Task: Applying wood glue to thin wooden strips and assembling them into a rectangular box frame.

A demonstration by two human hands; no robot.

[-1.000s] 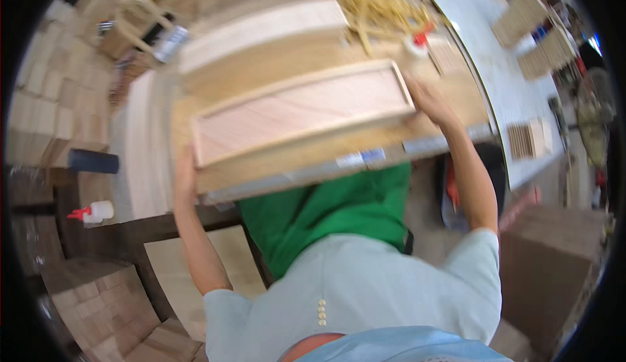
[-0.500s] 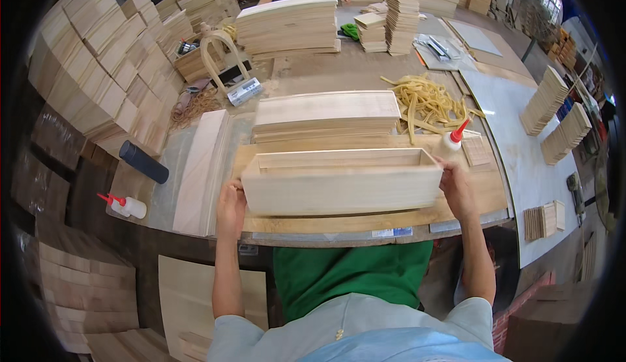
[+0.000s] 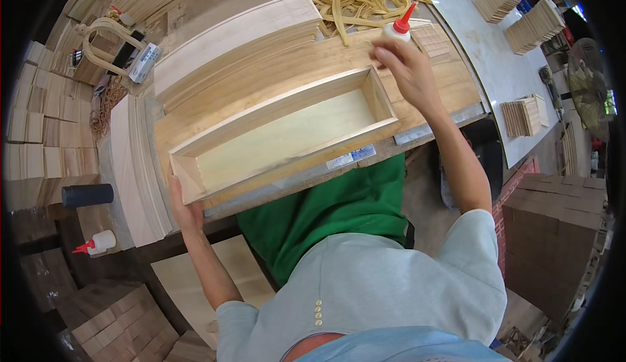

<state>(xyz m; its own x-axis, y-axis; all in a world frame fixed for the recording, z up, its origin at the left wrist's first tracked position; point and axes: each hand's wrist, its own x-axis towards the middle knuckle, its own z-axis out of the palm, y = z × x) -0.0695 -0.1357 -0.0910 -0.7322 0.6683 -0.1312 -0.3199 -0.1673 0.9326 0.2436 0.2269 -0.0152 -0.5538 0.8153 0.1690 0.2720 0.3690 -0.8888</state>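
Holding: left hand [image 3: 184, 211] clasps the near-left corner of open wooden box [image 3: 283, 134], frame centre.
Right hand [image 3: 399, 59]: fingers closed on glue bottle [image 3: 398, 28], upper right.
Risk: one-corner grip may let box slide; glue could drip onto workbench [image 3: 450, 88].

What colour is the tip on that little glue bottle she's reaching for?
Red, on a white glue bottle at the right hand; head view.

Wooden workbench [image 3: 450, 94] in the middle, daylight on it. Pale long table [image 3: 482, 42] to the right. Stacked wood slats [image 3: 39, 127] far left, cardboard boxes [image 3: 554, 231] right, a fan [image 3: 587, 81] at the right edge.
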